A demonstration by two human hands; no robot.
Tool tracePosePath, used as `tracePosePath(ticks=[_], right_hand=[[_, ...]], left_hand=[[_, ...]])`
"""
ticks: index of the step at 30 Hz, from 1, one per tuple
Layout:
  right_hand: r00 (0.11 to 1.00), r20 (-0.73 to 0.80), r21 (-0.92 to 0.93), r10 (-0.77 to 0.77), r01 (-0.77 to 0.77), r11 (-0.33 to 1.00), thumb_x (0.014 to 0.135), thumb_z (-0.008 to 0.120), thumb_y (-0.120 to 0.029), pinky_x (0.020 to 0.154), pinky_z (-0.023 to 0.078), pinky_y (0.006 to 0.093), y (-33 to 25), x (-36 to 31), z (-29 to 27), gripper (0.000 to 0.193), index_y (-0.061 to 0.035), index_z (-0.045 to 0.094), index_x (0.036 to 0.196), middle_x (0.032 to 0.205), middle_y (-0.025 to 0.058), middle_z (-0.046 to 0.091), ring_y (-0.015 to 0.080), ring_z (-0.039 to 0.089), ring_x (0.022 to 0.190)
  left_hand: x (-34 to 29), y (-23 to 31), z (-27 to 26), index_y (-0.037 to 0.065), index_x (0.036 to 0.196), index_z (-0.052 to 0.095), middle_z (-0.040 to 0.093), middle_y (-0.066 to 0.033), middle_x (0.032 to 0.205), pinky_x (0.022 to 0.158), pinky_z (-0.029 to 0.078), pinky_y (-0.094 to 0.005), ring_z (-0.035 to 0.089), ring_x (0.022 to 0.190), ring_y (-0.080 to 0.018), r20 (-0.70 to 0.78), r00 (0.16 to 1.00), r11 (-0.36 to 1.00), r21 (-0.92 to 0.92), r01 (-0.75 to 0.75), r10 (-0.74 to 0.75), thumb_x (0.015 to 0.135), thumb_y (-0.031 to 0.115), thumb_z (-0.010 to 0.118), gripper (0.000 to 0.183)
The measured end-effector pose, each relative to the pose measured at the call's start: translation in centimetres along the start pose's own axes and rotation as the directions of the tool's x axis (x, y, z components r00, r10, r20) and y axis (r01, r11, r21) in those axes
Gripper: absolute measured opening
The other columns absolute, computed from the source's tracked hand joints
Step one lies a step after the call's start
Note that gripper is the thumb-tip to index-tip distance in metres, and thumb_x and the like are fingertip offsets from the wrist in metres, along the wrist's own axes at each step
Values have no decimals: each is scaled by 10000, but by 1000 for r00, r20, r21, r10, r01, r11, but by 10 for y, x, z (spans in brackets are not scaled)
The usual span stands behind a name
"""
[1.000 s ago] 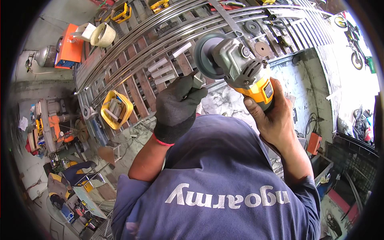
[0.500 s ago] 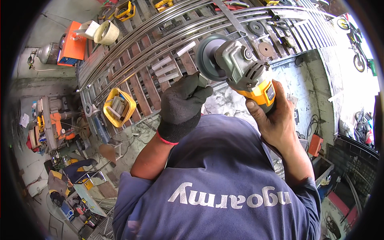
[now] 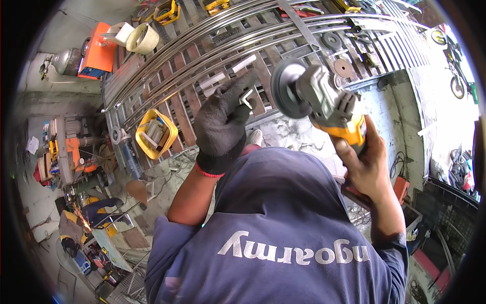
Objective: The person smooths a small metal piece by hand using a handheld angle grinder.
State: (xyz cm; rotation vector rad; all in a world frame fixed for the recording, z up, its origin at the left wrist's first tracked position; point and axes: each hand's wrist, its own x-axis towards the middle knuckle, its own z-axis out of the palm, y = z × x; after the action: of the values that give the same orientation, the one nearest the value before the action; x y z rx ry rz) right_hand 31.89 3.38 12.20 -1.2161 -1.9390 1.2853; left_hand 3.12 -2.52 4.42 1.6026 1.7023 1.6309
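By this slatted bench | gloved left hand pinched on a metal angle piece | grinding disc at the piece's three o'clock — apart | right hand wrapped round the grinder, long axis ten-to-four

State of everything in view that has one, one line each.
Left hand: gloved, gripping the metal piece
Metal piece: held, end up, apart from the disc
Right hand: bare, gripping the angle grinder
Angle grinder: held up; on or off unclear
Disc: mounted; spin unclear
Yellow tub: open, metal offcuts inside
Brown disc: loose, lying flat
Sparks: flying, lower left
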Motion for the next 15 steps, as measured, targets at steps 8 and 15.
tracePosePath(ticks=[8, 15], right_hand=[[968, 247, 148, 52, -91, 985, 986, 806, -391, 886, 553, 336, -13, -18, -8, 571, 51, 606, 1287, 1023, 109, 766, 146, 686, 949], [953, 302, 140, 32, -78, 987, 972, 824, -391, 878, 564, 343, -12, -19, -6, 605, 54, 596, 1312, 1019, 129, 774, 162, 718, 950]], left_hand=[[18, 7, -8, 31, 1333, 745, 697, -183, 1399, 993, 588, -344, 728, 1196, -285, -97, 988, 978, -162, -132, 118, 848, -240, 556, 588], [21, 12, -14, 74, 1295, 780, 717, -187, 1334, 961, 584, -371, 719, 1194, -325, -34, 969, 961, 145, -236, 243, 836, -150, 649, 526]])
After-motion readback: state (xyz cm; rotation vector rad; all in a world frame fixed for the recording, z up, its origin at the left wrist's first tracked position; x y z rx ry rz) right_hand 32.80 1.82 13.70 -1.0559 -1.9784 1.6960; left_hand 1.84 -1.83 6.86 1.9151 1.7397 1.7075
